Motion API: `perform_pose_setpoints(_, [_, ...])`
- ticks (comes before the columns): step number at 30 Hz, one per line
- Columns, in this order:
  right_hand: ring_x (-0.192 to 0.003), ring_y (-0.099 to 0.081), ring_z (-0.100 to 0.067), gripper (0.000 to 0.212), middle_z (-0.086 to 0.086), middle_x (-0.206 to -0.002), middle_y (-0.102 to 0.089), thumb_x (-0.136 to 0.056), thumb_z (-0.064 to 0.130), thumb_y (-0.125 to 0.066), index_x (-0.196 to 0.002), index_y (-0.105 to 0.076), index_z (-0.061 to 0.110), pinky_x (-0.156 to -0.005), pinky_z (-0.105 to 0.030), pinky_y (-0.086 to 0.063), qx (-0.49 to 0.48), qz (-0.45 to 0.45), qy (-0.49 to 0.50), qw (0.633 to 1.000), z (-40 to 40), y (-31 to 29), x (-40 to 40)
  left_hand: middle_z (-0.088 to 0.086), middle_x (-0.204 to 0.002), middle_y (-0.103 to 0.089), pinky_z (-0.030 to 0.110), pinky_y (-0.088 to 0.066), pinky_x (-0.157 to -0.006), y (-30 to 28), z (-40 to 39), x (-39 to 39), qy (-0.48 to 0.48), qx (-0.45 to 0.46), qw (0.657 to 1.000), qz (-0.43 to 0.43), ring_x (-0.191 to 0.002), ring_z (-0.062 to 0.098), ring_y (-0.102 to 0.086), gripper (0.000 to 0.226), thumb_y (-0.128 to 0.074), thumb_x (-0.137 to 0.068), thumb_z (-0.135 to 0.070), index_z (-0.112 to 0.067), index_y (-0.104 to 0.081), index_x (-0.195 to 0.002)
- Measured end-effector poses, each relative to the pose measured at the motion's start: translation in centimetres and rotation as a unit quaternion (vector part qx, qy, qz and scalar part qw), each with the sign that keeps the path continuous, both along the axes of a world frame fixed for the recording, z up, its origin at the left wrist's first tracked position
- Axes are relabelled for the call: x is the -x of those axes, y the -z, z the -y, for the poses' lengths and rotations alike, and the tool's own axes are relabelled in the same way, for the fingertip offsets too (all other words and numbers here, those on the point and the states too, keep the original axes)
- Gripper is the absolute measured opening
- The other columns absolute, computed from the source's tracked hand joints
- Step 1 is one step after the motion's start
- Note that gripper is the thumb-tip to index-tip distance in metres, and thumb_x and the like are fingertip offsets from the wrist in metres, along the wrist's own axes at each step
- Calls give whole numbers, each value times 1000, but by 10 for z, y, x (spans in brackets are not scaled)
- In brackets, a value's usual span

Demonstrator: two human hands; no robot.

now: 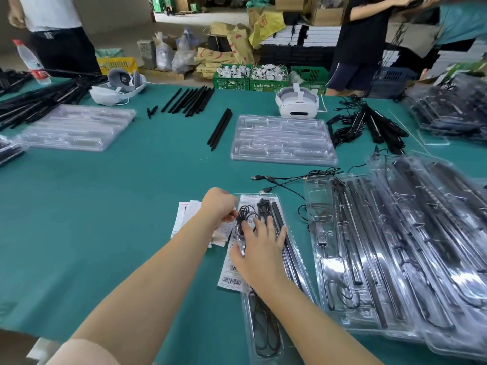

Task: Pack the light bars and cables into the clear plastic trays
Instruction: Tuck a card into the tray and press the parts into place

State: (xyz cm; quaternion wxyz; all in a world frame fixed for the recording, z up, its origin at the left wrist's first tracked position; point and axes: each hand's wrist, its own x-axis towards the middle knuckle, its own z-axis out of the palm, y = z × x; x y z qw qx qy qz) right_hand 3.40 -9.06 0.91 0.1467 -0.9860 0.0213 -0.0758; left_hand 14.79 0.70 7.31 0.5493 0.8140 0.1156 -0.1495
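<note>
Centrally, teal desk (105, 206): clear tray (276, 285) with light bars (279, 222) and cable (245, 212), lower middle. Left hand (218, 204) pinches the cable; right hand (261, 248) lies flat on the tray, fingers spread. Filled trays (395, 246) right; empty tray stack (283, 139) beyond; green crates (250, 81) on floor, top centre.

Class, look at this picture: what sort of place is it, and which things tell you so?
Probably a packing workshop or small warehouse. A long green table holds clear plastic trays and loose black light bars, filled trays pile up at the right, and crates and cardboard boxes stand on the floor behind.
</note>
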Motion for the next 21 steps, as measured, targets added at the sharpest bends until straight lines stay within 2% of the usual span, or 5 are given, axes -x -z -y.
perform_pose_setpoints(3, [-153,-6,-34,64,-8,-159,-31,-96,51,-33,-152,-38,22,-116,-63,12,16,-11,-2,1000,0,0,0,12,-77,-66,23,-44,-44,-3,-9,1,8,-95,993,66,-49,20,-57,39,-46,-93,-6,-6,-57,-129])
perform_pose_setpoints(8, [-153,-5,-36,62,-8,-160,-28,-95,50,-35,-152,-36,23,-116,-66,8,19,-28,-3,999,-1,-1,-1,3,-96,-74,26,-48,-53,-16,-34,10,109,-237,952,158,-57,16,-58,28,-47,-96,-15,-18,-66,-116])
perform_pose_setpoints(12, [-153,-3,-36,63,-7,-162,-24,-96,51,-34,-154,-31,26,-117,-67,8,20,-41,-7,999,0,-1,-2,-2,-101,-75,35,-57,-76,-16,-47,32,202,-318,906,194,-82,20,-68,31,-47,-96,-13,-22,-72,-111])
perform_pose_setpoints(16, [-153,-2,-35,63,-6,-162,-25,-96,50,-36,-154,-32,25,-117,-65,9,-2,-43,-10,999,1,-2,-2,1,-72,-71,25,-49,-53,-4,-43,47,132,-123,982,56,-48,18,-56,34,-51,-94,-9,-19,-62,-124])
perform_pose_setpoints(21, [-153,-3,-34,62,-5,-162,-24,-97,52,-36,-153,-32,28,-117,-64,7,26,-46,-6,999,-2,-3,-1,7,-60,-62,23,-44,-43,1,-38,57,91,-9,995,-37,-39,19,-51,45,-53,-94,-5,-11,-50,-138])
